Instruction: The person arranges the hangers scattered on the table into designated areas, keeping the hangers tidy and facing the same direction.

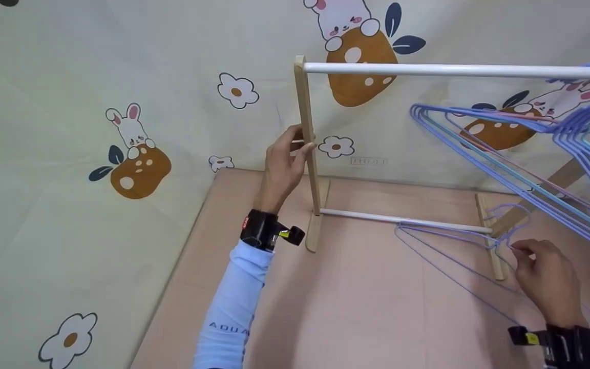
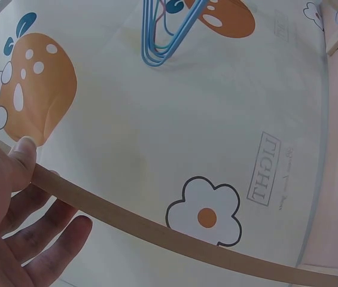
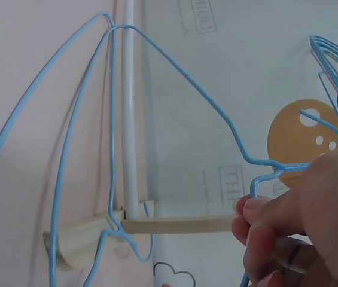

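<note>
At the left end of a clothes rack, my left hand (image 1: 285, 166) holds the upright wooden post (image 1: 308, 128). Its thumb presses one side of the post in the left wrist view, with fingers behind and below. Low at the right, my right hand (image 1: 548, 279) pinches a thin blue wire hanger (image 3: 231, 128) near its neck, between thumb and fingertips. Beside it in the right wrist view is a second blue hanger (image 3: 112, 119), its hook near the rack's wooden foot. Part of the held hanger is hidden behind the right hand.
Several blue and pink hangers (image 1: 484, 120) hang bunched at the right end of the white top rail (image 1: 443, 70). A lower white rail (image 1: 372, 216) runs between the wooden feet. The rack stands on a pink surface (image 1: 377, 307) against a patterned backdrop (image 1: 182, 61).
</note>
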Demonstrator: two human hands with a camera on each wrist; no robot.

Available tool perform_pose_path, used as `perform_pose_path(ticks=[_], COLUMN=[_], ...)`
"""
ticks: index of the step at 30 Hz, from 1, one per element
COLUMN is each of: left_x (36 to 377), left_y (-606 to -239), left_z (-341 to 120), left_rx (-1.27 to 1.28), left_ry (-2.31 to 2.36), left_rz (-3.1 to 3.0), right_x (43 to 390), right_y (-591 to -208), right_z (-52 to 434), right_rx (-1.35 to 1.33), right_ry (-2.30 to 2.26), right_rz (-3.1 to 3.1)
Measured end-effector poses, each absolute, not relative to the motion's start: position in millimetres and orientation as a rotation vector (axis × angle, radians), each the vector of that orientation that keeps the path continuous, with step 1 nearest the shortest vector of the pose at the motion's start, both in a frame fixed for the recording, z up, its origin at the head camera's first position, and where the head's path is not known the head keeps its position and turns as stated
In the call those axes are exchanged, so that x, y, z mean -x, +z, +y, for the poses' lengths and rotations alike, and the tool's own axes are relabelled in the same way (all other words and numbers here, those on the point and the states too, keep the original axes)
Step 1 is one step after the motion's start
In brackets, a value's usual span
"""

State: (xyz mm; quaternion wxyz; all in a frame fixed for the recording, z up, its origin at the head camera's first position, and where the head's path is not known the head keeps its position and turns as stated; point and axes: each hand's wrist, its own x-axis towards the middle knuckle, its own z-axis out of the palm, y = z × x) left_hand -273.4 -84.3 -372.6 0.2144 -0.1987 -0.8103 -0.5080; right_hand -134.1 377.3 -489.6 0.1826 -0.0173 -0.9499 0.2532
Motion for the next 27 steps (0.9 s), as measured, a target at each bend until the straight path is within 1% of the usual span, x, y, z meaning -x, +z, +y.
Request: perform_pose_path(ticks=[9, 27], left_x=[274.0, 274.1], left_y=[-373.7, -373.8], left_z=[-85.0, -85.1], left_rx=[0.537, 0.553], left_ry=[-1.418, -1.414], left_rz=[-2.251, -2.249], right_x=[143.6, 152.4], right_y=[-484.0, -458.4], right_z=[358.8, 337.2], right_rx=[-0.116, -0.271], right_ry=[0.697, 0.648], right_rz=[-2.456, -2.291])
